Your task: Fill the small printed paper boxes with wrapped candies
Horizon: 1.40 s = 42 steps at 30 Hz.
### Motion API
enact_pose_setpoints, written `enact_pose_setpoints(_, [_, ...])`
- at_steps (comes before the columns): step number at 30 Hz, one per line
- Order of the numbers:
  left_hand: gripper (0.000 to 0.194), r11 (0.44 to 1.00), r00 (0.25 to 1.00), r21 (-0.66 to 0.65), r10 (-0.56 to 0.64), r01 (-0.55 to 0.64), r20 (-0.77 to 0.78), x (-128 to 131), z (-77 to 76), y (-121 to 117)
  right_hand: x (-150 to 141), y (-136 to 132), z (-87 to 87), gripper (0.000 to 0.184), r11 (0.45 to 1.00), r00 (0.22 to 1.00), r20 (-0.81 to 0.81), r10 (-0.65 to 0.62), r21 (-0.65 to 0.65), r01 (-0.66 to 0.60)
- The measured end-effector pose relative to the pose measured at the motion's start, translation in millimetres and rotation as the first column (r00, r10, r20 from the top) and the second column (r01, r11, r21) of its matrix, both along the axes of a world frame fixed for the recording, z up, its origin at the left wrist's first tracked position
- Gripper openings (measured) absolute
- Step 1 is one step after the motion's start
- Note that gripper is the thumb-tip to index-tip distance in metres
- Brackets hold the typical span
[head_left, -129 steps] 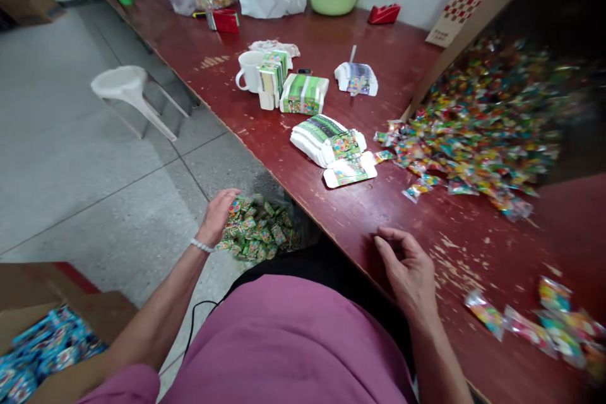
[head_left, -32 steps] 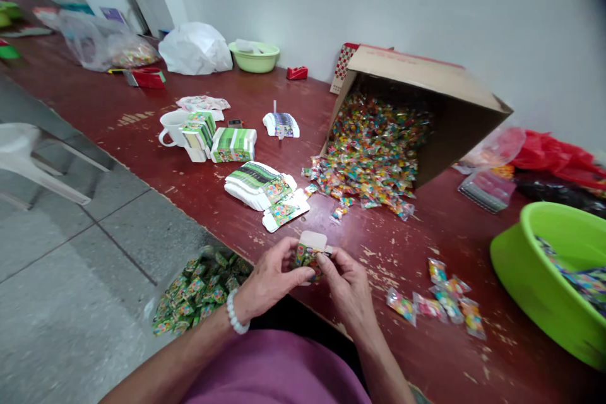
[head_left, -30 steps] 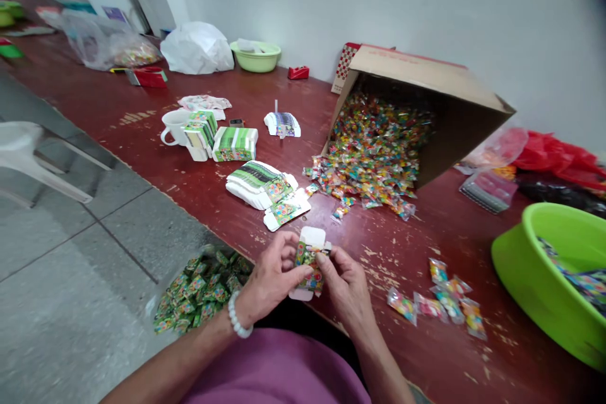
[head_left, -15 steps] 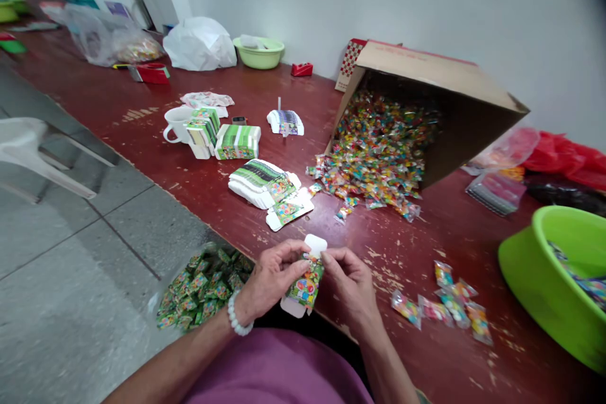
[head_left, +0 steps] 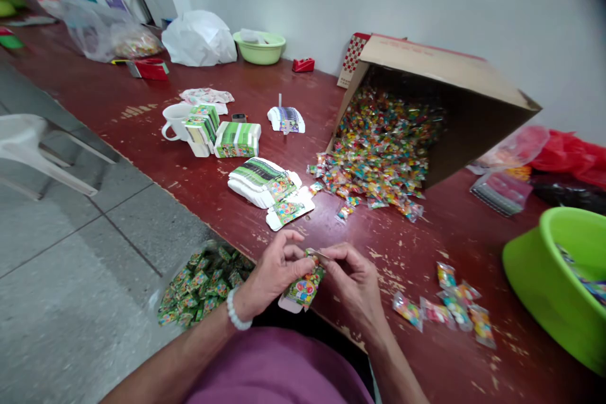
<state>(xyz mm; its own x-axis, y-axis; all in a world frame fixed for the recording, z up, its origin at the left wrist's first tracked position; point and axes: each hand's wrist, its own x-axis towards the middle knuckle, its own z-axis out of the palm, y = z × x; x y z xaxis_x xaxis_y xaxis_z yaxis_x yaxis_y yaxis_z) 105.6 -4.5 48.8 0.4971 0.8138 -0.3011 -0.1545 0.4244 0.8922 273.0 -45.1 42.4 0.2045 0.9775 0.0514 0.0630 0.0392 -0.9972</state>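
Between my hands is a small green printed candy box [head_left: 304, 288], held just over the table's front edge. My left hand [head_left: 274, 270] grips the box from its left side, thumb on the printed face. My right hand [head_left: 353, 278] pinches the top flap, which is now bent over and seen nearly edge-on. At the lower end a white flap sticks out. Beyond my hands lies a stack of flattened candy boxes [head_left: 258, 180], with a loose one [head_left: 290, 208] in front of it. Several wrapped candies [head_left: 455, 309] rest on the table to the right of my right hand.
A tipped cardboard carton [head_left: 473, 113] spills wrapped candies [head_left: 379, 151] onto the red table. At the right stands a green basin [head_left: 530, 271]. Filled green boxes [head_left: 201, 287] lie in a bag below the table's left edge. A white mug [head_left: 175, 121] stands beside upright box stacks [head_left: 237, 139].
The box's top flap, upright and white before, is folded over under my right fingers. My left fingers have lifted a little off the box's upper edge.
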Motion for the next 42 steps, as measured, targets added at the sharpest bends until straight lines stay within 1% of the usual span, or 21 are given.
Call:
enact_pose_setpoints(1, [0.046,0.995,0.996,-0.064,-0.079,0.082,0.049,1,-0.5,1,-1,0,-0.3,0.011,1.0,1.0,0.0,0.002,0.006,-0.002])
enact_pose_setpoints(3, [0.052,0.956,0.97,-0.187,-0.205,0.227,0.13,2,-2.5,3,-2,0,-1.2,0.012,0.999,0.999,0.024,0.037,0.016,-0.037])
enact_pose_setpoints(4, [0.057,0.937,0.963,-0.239,-0.223,0.254,0.15,4,-4.1,3,-2,0,-1.5,0.013,0.997,0.996,0.057,0.065,0.028,-0.066])
enact_pose_setpoints(5, [0.061,0.928,0.965,-0.278,-0.21,0.246,0.154,5,-5.8,3,-3,1,-1.6,0.013,0.994,0.991,0.095,0.093,0.042,-0.097])
enact_pose_setpoints(7, [0.063,0.93,0.978,-0.312,-0.159,0.194,0.134,7,-9.2,2,-2,1,-1.1,0.016,0.989,0.981,0.145,0.131,0.051,-0.139])
enact_pose_setpoints(10, [0.065,0.949,0.983,-0.265,-0.146,0.171,0.109,10,-11.9,1,-1,2,1.7,0.017,0.992,0.979,0.163,0.125,-0.001,-0.127])
enact_pose_setpoints(12, [0.066,0.96,0.983,-0.221,-0.155,0.173,0.097,11,-11.8,1,0,4,4.8,0.014,0.992,0.965,0.228,0.126,-0.007,-0.128])
enact_pose_setpoints(14, [0.066,0.963,0.981,-0.191,-0.175,0.189,0.087,12,-10.8,0,0,7,8.3,0.017,0.988,0.96,0.233,0.157,-0.032,-0.154])
enact_pose_setpoints(15, [0.067,0.964,0.98,-0.18,-0.186,0.197,0.077,12,-10.2,0,1,8,9.9,0.02,0.984,0.967,0.183,0.177,-0.062,-0.168])
enact_pose_setpoints(18, [0.075,0.974,0.982,-0.129,-0.188,0.185,-0.01,12,-8.1,-1,0,12,12.9,0.026,0.96,0.976,-0.079,0.201,-0.183,-0.213])
enact_pose_setpoints(20, [0.078,0.982,0.981,-0.079,-0.18,0.174,-0.078,10,-6.6,0,-1,13,13.7,0.028,0.948,0.964,-0.174,0.199,-0.216,-0.235])
enact_pose_setpoints(21, [0.078,0.982,0.978,-0.063,-0.184,0.179,-0.099,10,-5.9,0,-2,13,14.0,0.028,0.95,0.965,-0.172,0.197,-0.209,-0.231])
enact_pose_setpoints(22, [0.077,0.98,0.975,-0.056,-0.194,0.188,-0.109,9,-5.2,0,-2,12,14.2,0.027,0.957,0.971,-0.132,0.198,-0.188,-0.22])
enact_pose_setpoints(25, [0.074,0.974,0.971,-0.077,-0.219,0.212,-0.095,7,-3.3,1,-2,10,14.6,0.019,0.981,0.976,0.104,0.192,-0.061,-0.186])
enact_pose_setpoints(26, [0.073,0.972,0.97,-0.085,-0.228,0.221,-0.088,6,-2.6,2,-1,9,14.5,0.017,0.983,0.971,0.152,0.182,-0.026,-0.181])
enact_pose_setpoints(27, [0.074,0.969,0.967,-0.089,-0.239,0.232,-0.086,6,-1.9,3,0,8,14.1,0.016,0.985,0.972,0.16,0.174,-0.012,-0.174])
enact_pose_setpoints(29, [0.076,0.961,0.958,-0.084,-0.27,0.263,-0.099,6,-0.2,4,1,7,12.6,0.019,0.988,0.986,0.076,0.15,-0.049,-0.147])
enact_pose_setpoints(32, [0.079,0.952,0.944,-0.077,-0.306,0.298,-0.126,6,1.4,6,0,6,9.4,0.025,0.981,0.992,-0.062,0.11,-0.154,-0.119])
enact_pose_setpoints(37, [0.081,0.957,0.943,-0.061,-0.291,0.285,-0.16,6,-2.4,6,-4,6,6.8,0.031,0.964,0.983,-0.162,0.091,-0.234,-0.128])
enact_pose_setpoints(40, [0.075,0.958,0.95,-0.058,-0.285,0.28,-0.128,4,-4.5,4,-4,5,8.7,0.03,0.963,0.978,-0.159,0.132,-0.215,-0.165])
enact_pose_setpoints(42, [0.068,0.962,0.959,-0.058,-0.27,0.266,-0.089,2,-3.9,3,-3,3,9.7,0.026,0.967,0.976,-0.093,0.199,-0.143,-0.211])
